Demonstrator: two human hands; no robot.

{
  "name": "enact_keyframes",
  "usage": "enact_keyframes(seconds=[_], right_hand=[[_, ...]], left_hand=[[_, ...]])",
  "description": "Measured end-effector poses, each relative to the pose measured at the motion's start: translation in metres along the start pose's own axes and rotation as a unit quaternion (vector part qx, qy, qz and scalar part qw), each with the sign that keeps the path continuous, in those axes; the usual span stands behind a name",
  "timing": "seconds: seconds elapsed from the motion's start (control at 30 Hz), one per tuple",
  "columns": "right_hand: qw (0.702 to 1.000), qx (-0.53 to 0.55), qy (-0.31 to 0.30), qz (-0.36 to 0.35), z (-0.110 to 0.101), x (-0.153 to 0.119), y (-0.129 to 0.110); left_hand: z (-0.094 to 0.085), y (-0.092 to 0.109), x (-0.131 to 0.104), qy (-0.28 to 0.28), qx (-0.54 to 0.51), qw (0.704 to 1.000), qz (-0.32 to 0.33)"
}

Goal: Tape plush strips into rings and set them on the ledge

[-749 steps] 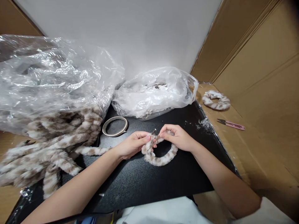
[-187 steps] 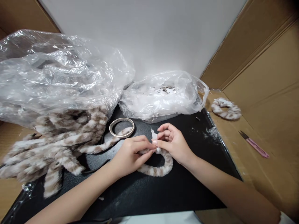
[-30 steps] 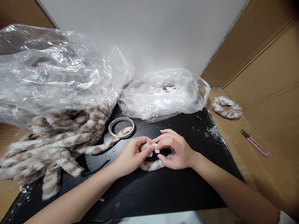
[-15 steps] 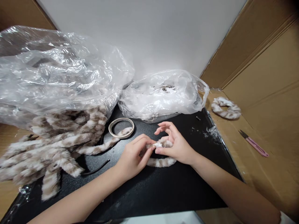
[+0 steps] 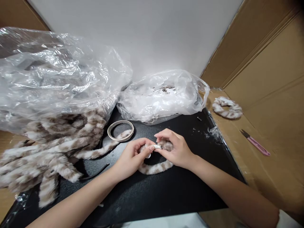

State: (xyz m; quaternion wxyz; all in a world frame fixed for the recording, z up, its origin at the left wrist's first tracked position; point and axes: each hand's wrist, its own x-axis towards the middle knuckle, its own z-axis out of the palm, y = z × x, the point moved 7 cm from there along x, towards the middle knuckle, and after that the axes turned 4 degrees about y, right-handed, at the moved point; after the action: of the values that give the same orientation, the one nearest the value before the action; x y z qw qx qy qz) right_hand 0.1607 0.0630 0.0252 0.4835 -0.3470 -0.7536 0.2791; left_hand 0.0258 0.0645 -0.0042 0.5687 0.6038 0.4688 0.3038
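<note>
Over the black tabletop, a furry brown-and-white ring is held between both hands. White tape shows around its upper side, in the gap between the hands. My left hand is closed, thumb and fingers pinching the ring at the left end of the tape. A small white piece peeks out below that thumb. My right hand curls around the ring's right side, thumb and index finger by the tape. Part of the ring is hidden by the fingers.
A tape roll lies over a furry strip's end. Many furry strips spill from a large clear bag at left. A smaller plastic bag sits behind. At right are a finished furry ring and pink-handled snips on cardboard.
My right fingers, raised and spread before, have come down and closed around the ring. The white tape between the hands shows more, and the ring has shifted slightly left.
</note>
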Motion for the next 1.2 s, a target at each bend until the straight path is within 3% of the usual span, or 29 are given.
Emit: enact_keyframes(seconds=[0.1,0.2,0.37,0.5,0.57,0.67,0.73,0.8,0.9,1.0,1.2], right_hand=[[0.993,-0.053,0.02,-0.101,-0.001,0.0,-0.012],[0.983,-0.106,0.021,-0.151,0.0,-0.001,-0.017],[0.952,-0.227,-0.079,-0.189,0.01,-0.002,-0.017],[0.945,-0.209,-0.145,-0.206,0.015,-0.002,-0.016],[0.967,-0.149,-0.122,-0.169,0.01,0.001,-0.014],[0.997,-0.042,-0.058,-0.001,-0.001,0.006,0.003],[0.993,0.018,-0.035,0.115,-0.004,0.003,0.017],[0.982,0.064,-0.02,0.176,-0.004,0.0,0.023],[0.975,0.097,0.0,0.201,-0.006,0.0,0.025],[0.976,0.086,-0.024,0.199,-0.004,0.002,0.022],[0.988,0.025,-0.032,0.15,-0.005,0.003,0.017]], left_hand=[[-0.001,-0.002,0.001,0.0,-0.025,0.999,-0.026],[-0.004,-0.003,0.002,0.021,-0.012,0.999,-0.036],[-0.004,-0.009,0.004,-0.003,-0.017,0.997,-0.071],[-0.003,-0.011,0.004,-0.03,-0.03,0.995,-0.086],[-0.005,-0.006,0.005,-0.01,-0.023,0.999,-0.04],[-0.015,0.002,0.005,0.063,-0.027,0.997,0.045],[-0.021,0.002,0.004,0.11,-0.039,0.991,0.063],[-0.025,0.0,0.004,0.137,-0.03,0.989,0.056],[-0.023,0.0,0.004,0.133,0.014,0.99,0.051],[-0.018,0.002,0.005,0.1,0.054,0.992,0.051],[-0.017,0.01,0.005,0.087,0.155,0.977,0.119]])
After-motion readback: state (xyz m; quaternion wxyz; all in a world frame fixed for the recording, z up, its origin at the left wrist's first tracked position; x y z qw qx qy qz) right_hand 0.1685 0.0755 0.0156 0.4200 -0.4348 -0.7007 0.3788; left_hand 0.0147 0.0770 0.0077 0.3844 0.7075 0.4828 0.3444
